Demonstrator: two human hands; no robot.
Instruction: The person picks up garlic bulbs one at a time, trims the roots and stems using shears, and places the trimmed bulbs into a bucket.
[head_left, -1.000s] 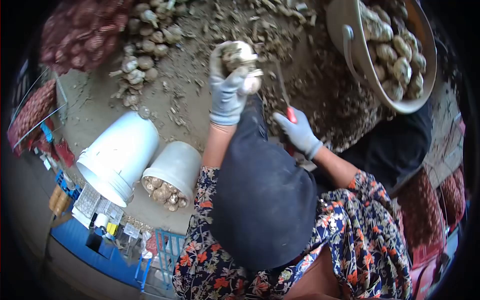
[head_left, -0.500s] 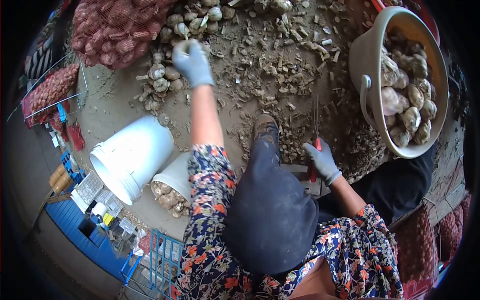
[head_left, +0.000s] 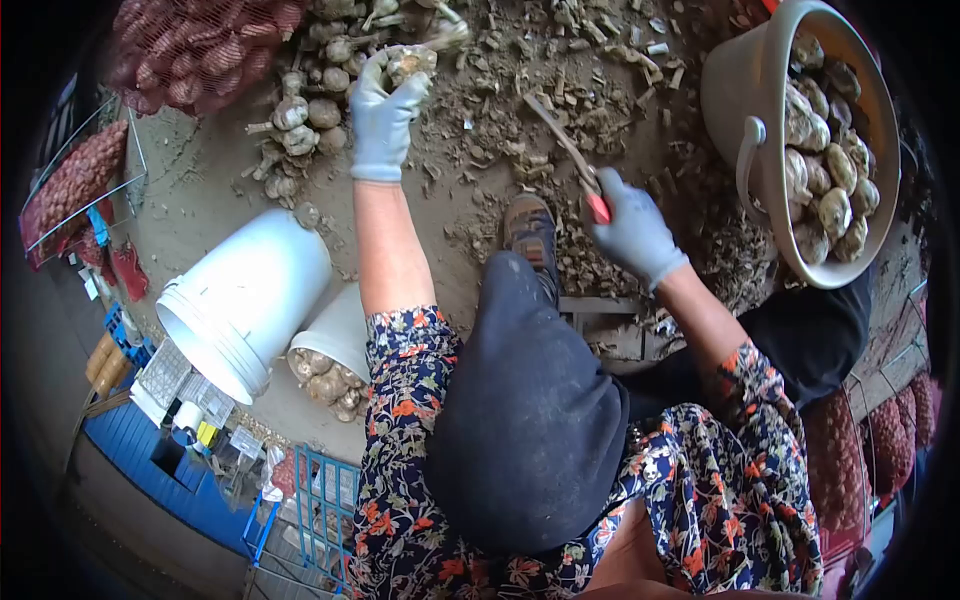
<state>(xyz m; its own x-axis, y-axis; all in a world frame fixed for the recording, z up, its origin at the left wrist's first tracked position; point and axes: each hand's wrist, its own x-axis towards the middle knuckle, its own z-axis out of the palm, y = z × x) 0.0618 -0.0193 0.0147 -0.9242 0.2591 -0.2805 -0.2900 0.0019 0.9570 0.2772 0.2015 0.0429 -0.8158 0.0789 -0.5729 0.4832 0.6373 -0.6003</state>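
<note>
My left hand (head_left: 384,118), in a grey glove, grips a garlic bulb (head_left: 411,65) whose stalk points to the upper right. Beside and behind that hand lies a pile of untrimmed garlic (head_left: 292,125) on the dirty ground. My right hand (head_left: 632,225), also gloved, is closed round the red handle of a long-bladed cutting tool (head_left: 565,140). The blade slants up and left toward the bulb but does not touch it. Cut stalks and husks (head_left: 600,75) are strewn about the tool.
A tilted pail of garlic bulbs (head_left: 715,95) stands at the right. Red mesh sacks (head_left: 200,50) lie at the upper left. A white bucket (head_left: 255,290) lies on its side, with a smaller bucket (head_left: 345,325) of bulbs beside it. My shoe (head_left: 530,235) rests between my hands.
My left hand has lifted a bulb with its stalk from the pile. My right hand has moved up and left, and the tool now slants toward the left hand.
</note>
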